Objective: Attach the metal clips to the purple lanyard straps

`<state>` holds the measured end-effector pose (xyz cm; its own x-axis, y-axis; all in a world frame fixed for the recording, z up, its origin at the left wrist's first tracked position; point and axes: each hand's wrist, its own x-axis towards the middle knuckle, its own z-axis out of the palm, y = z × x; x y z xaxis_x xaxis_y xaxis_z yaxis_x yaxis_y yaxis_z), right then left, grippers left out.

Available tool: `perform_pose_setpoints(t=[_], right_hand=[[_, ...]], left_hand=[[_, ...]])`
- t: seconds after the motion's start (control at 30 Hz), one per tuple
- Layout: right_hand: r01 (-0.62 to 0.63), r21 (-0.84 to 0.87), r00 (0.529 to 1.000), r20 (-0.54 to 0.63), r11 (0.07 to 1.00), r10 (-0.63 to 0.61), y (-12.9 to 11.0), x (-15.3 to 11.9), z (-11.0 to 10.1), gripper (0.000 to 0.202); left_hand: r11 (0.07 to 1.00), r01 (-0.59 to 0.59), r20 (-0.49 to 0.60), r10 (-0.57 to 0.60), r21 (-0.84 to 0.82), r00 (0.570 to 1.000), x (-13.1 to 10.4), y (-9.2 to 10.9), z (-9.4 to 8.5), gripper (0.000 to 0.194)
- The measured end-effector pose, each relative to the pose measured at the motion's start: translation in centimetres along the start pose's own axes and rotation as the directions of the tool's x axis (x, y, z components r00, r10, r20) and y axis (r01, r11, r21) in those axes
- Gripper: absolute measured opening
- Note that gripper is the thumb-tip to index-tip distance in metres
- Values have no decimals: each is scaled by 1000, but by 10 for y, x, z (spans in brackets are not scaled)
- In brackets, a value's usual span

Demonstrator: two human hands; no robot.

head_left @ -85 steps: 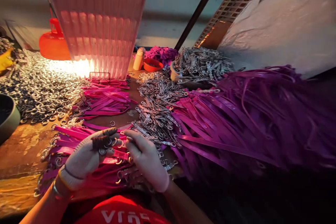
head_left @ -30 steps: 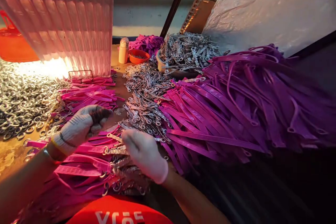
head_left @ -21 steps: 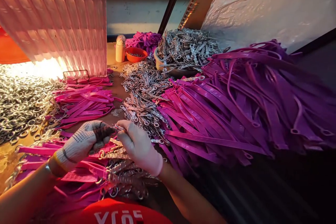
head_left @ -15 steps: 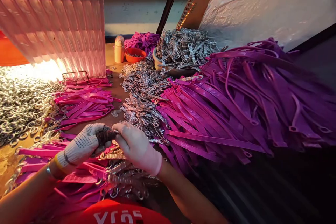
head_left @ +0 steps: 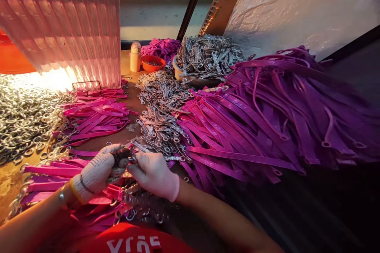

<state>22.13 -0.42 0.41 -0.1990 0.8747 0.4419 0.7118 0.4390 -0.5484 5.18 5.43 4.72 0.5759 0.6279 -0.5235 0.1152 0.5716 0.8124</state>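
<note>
My left hand (head_left: 102,170), in a dotted white glove with dark wrapping on its fingers, is closed in a grip. My right hand (head_left: 154,174), in a pale glove, pinches a small metal ring (head_left: 132,159) right beside the left fingertips. What else the left fingers hold is hidden. Under and left of the hands lie pink straps (head_left: 47,172) with rings at their ends. Metal chain pieces (head_left: 145,205) are heaped below the right hand, and more chain pieces (head_left: 162,126) lie just beyond it.
Loose rings (head_left: 20,122) cover the left side. Purple straps (head_left: 231,134) pile up on the right. Behind stand a bottle (head_left: 135,58), a red bowl (head_left: 152,68) and a basin (head_left: 178,72) heaped with chain pieces. A ribbed translucent panel (head_left: 86,39) rises at the upper left.
Both hands have shifted slightly down and the wrists have turned. A ring now shows between the fingertips.
</note>
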Motion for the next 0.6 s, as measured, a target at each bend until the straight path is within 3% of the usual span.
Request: perform_pose_setpoints(t=[0.03,0.1,0.13,0.2,0.27,0.43,0.5,0.6], right_hand=[[-83,16,996,-25,996,83,0,-2,4,32],[-188,80,977,-89,979,195,1,-5,10,34],[-213,122,966,-121,969,227,2,-6,12,34],[-249,220,943,-166,943,288,1,-5,14,31],[-270,316,930,-161,909,332,-2,-4,14,27],[-301,405,914,-135,863,383,-14,-5,9,28],[-315,394,916,-114,864,385,-18,-7,8,30],[-308,388,921,-106,869,374,-22,-10,6,33]], left_hand=[[998,-12,-1,12,69,1000,10,3,-7,20],[921,-71,-35,92,383,995,37,12,-22,13],[800,-98,-90,187,591,978,53,18,-29,14],[464,-17,-171,360,886,917,85,28,-39,15],[327,71,-209,410,943,888,113,32,-40,17],[350,222,-353,374,910,857,151,24,-21,35],[361,224,-358,364,905,860,151,24,-16,33],[356,112,-249,367,928,896,129,29,-18,15]])
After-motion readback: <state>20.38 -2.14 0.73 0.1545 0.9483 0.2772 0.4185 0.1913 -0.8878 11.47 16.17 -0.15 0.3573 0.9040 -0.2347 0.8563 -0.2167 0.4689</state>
